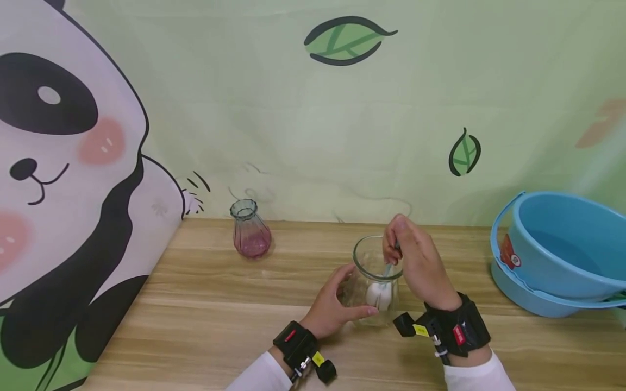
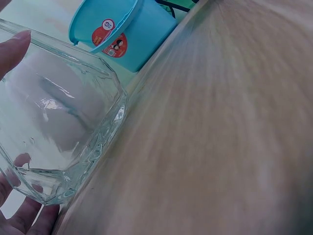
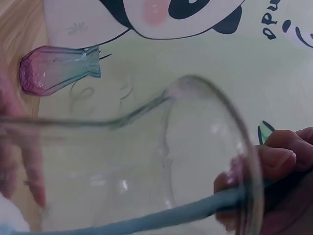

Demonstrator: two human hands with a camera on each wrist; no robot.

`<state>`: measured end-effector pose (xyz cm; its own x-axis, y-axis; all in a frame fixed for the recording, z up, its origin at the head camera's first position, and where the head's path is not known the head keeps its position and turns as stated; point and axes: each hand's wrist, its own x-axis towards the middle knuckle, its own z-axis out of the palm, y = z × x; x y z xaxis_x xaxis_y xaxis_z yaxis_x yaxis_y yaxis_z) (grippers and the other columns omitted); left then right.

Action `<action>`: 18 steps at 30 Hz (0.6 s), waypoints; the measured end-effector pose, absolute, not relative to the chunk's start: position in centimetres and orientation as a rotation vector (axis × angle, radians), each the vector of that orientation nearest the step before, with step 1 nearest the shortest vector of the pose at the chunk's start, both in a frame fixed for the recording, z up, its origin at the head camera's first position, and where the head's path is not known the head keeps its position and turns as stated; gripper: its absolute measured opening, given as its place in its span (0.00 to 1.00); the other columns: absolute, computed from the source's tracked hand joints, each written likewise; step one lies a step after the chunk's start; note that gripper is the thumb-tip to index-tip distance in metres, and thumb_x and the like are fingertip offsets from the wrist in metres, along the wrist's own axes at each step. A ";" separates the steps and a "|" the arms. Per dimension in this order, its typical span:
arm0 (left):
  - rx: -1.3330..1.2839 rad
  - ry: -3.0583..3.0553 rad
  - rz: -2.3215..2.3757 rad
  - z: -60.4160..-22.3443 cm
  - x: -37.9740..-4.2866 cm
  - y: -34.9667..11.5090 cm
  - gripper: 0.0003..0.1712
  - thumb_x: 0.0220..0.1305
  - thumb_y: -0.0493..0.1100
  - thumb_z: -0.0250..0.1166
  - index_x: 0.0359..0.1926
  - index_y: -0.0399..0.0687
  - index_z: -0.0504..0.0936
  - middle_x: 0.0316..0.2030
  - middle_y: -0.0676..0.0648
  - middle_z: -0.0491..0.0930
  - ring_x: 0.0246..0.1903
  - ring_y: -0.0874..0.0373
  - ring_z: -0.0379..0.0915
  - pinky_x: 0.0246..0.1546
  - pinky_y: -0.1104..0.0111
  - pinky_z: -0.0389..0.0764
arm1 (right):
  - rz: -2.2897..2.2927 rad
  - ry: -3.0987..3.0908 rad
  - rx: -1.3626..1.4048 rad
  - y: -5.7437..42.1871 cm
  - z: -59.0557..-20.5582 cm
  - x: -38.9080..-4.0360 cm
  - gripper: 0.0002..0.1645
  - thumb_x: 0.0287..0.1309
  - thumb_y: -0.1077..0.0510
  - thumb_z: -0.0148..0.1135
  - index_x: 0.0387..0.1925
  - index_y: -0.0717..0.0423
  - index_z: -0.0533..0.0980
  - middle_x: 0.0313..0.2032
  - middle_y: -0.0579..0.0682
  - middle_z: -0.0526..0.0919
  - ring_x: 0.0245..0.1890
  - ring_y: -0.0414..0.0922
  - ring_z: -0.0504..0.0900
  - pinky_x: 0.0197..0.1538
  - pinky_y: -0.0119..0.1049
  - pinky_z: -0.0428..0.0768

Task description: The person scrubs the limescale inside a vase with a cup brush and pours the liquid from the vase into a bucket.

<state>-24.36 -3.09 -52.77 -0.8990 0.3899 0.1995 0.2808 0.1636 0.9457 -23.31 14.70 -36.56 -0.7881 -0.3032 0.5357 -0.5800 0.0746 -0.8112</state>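
A clear glass vase (image 1: 361,285) stands on the wooden table, tilted slightly. My left hand (image 1: 332,307) grips it from the left, thumb along the near side and fingers round the far side. Inside the vase is the white, sponge-like head (image 1: 379,296) of a cleaning brush, seen through the glass as a pale blur in the left wrist view. The brush's blue-grey handle (image 3: 171,215) rises through the mouth. My right hand (image 1: 415,263) holds the handle's upper end with curled fingers, right at the rim.
A small ribbed vase (image 1: 251,233), teal above and pink below, stands behind to the left. At the right, a blue bucket (image 1: 530,244) with a handle rests over a blue basin (image 1: 538,301). A panda-printed backdrop (image 1: 293,136) hangs behind the table.
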 end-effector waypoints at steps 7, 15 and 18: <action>0.645 2.331 1.835 -52.3 -24.1 -3.2 0.49 0.46 0.57 0.77 0.68 0.77 0.61 0.65 0.61 0.62 0.62 0.61 0.56 0.60 0.47 0.62 | 1.772 -1.988 0.976 14.4 -35.3 -21.8 0.22 0.77 0.60 0.26 0.26 0.63 0.59 0.19 0.52 0.59 0.19 0.49 0.62 0.22 0.41 0.66; 0.649 2.293 1.864 -50.0 -23.1 -3.4 0.47 0.48 0.52 0.77 0.68 0.67 0.63 0.64 0.57 0.64 0.61 0.60 0.57 0.60 0.45 0.62 | 1.832 -1.762 1.047 14.3 -34.0 -20.5 0.22 0.76 0.61 0.27 0.25 0.67 0.57 0.20 0.49 0.60 0.19 0.46 0.61 0.22 0.37 0.60; 0.652 2.293 1.861 -49.6 -22.9 -3.5 0.47 0.48 0.50 0.77 0.68 0.65 0.64 0.64 0.57 0.64 0.61 0.60 0.58 0.60 0.46 0.62 | 1.835 -1.725 1.068 14.3 -33.9 -20.5 0.22 0.76 0.60 0.27 0.24 0.67 0.57 0.19 0.49 0.59 0.19 0.46 0.61 0.22 0.37 0.60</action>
<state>-22.92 -3.49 -49.59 -0.9005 0.3980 0.1754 0.2535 0.1526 0.9552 -20.49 14.25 -33.93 -0.6264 -0.2072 0.7514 -0.7373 -0.1554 -0.6575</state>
